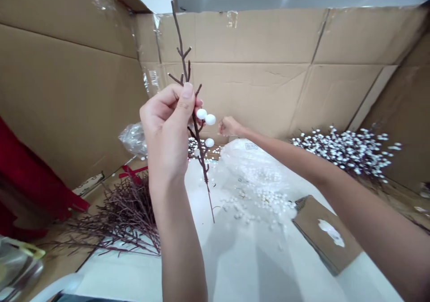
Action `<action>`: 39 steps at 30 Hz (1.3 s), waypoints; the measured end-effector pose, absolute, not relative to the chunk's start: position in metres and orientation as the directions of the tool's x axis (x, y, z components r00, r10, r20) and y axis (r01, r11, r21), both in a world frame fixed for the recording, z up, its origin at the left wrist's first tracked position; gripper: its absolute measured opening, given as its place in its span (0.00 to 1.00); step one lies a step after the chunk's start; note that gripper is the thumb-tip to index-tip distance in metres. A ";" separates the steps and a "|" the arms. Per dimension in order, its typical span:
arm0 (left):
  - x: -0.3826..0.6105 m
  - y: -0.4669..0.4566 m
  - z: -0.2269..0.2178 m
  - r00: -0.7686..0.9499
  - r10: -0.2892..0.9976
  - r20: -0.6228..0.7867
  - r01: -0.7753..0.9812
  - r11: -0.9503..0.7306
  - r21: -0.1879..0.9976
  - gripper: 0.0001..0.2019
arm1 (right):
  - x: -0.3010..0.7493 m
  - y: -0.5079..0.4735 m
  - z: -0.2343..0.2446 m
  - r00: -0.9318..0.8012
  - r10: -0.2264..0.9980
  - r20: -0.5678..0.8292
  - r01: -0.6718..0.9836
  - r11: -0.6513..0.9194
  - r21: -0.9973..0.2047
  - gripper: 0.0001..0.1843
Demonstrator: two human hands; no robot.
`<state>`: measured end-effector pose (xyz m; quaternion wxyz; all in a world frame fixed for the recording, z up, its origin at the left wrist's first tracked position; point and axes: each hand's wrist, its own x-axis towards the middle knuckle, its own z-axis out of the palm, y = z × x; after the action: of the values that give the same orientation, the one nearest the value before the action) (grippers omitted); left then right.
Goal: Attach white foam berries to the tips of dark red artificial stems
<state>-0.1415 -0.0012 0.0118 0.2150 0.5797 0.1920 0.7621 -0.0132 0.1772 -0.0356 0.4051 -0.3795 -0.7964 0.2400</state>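
My left hand (166,134) pinches a thin brown artificial twig (200,152) upright between thumb and fingers. Several small white foam berries (206,117) sit on its side shoots, just right of my thumb. My right hand (230,126) hangs close to those berries, fingers bunched and seen from the back, so anything inside it is hidden. Below it lies a clear plastic bag of white berries (250,161), with loose berries (260,201) scattered over the white sheet (235,259).
A heap of bare brown twigs (124,217) lies at the left, and a mass of white-berried branches (346,154) at the right. A cardboard piece smeared with white (322,237) rests front right. Cardboard walls (235,37) surround the area; red fabric (20,181) hangs far left.
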 end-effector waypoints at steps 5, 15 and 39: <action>-0.119 0.018 0.010 -0.156 0.543 0.825 -0.103 -0.839 0.534 0.13 | 0.075 0.124 -0.024 -0.379 0.819 0.431 0.608 0.572 -0.551 0.07; -0.051 0.028 0.002 -0.001 0.617 0.787 -0.085 -0.785 0.614 0.09 | 0.272 -0.026 -0.106 0.040 0.935 0.351 0.667 0.236 -0.706 0.21; -0.001 0.016 -0.020 0.353 0.666 0.657 0.187 -0.738 0.648 0.12 | 0.317 -0.032 -0.194 0.150 0.986 -0.078 0.292 -0.120 -0.949 0.20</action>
<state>-0.0007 0.0163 -0.0201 0.2397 0.7869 0.2711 0.4999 0.3173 -0.0322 -0.1941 0.4254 -0.6277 -0.5090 0.4074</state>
